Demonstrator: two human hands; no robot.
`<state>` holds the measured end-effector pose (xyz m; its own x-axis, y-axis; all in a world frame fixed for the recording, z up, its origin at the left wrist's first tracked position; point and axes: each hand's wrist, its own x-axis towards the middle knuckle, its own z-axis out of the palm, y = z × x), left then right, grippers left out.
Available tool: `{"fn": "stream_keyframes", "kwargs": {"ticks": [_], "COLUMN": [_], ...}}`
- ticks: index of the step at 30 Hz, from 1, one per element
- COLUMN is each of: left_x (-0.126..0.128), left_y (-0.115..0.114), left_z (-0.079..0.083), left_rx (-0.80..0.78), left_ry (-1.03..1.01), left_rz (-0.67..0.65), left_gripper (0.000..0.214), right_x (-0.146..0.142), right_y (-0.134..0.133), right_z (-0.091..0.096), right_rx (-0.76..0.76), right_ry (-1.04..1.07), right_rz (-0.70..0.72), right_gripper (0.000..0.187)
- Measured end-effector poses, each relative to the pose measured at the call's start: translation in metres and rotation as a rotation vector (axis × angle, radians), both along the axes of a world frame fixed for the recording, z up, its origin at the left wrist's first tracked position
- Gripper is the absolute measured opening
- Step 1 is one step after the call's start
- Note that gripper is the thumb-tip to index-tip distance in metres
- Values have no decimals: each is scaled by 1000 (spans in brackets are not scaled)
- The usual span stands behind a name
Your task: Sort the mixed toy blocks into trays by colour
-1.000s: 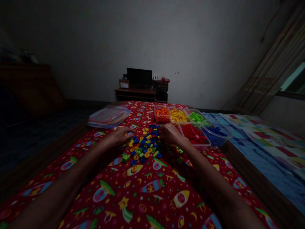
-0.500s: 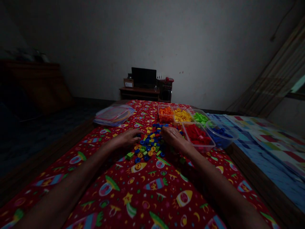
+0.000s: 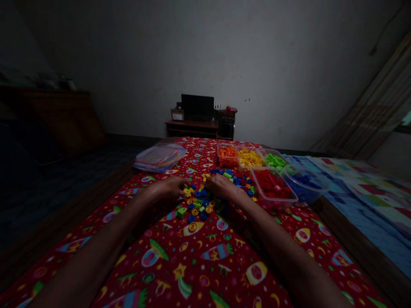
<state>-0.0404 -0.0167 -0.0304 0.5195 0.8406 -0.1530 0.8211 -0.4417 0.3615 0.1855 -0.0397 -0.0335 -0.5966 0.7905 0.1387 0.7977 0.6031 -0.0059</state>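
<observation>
A loose pile of small plastic building blocks (image 3: pixel 201 204), blue, yellow, green and red, lies on the red patterned cloth (image 3: pixel 192 265). At the pile's left side, the curled fingers and thumb of my left hand (image 3: pixel 171 187) close on a yellow building block (image 3: pixel 188 192). My right hand (image 3: pixel 221 186) reaches into the pile from the right, knuckles up and fingers bent down. Its fingertips are hidden, so what they hold cannot be seen. More blocks (image 3: pixel 239 177) lie just beyond it. Round yellow and blue pieces are scattered on the near side.
Clear containers on the right hold sorted blocks: orange (image 3: pixel 227 157), yellow (image 3: pixel 251 158), green (image 3: pixel 276 161), red (image 3: pixel 272 185) and blue (image 3: pixel 305 183). Stacked clear lids (image 3: pixel 159 157) lie at the back left. A monitor (image 3: pixel 197 107) stands beyond the table.
The view has shifted slightly. My right hand has moved left and nearer over the pile, uncovering blocks beside the red container. Yellow now shows at my left fingertips, where a dark piece showed before.
</observation>
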Motion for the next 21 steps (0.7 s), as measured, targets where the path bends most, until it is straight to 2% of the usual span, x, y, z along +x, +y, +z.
{"fn": "stream_keyframes", "kwargs": {"ticks": [4, 8, 11, 15, 19, 21], "left_x": [-1, -4, 0, 16, 35, 42], "left_y": [1, 0, -1, -2, -9, -14], "left_z": [1, 7, 12, 11, 6, 5], "left_rx": [-25, -5, 20, 6, -95, -131], "left_ry": [-72, -125, -191, -486, -683, -735], "left_rz": [-69, -70, -12, 110, 167, 189], "left_gripper": [27, 32, 33, 45, 49, 50], "right_x": [9, 20, 26, 26, 16, 11], "right_y": [-5, -4, -2, -2, -6, -8], "right_z": [1, 3, 4, 8, 13, 13], "right_rx": [24, 26, 23, 6, -61, -69], "right_ry": [95, 224, 270, 351, 558, 634], "right_rz": [-4, -28, -45, -40, 44, 83], "right_gripper": [15, 10, 7, 8, 13, 23]}}
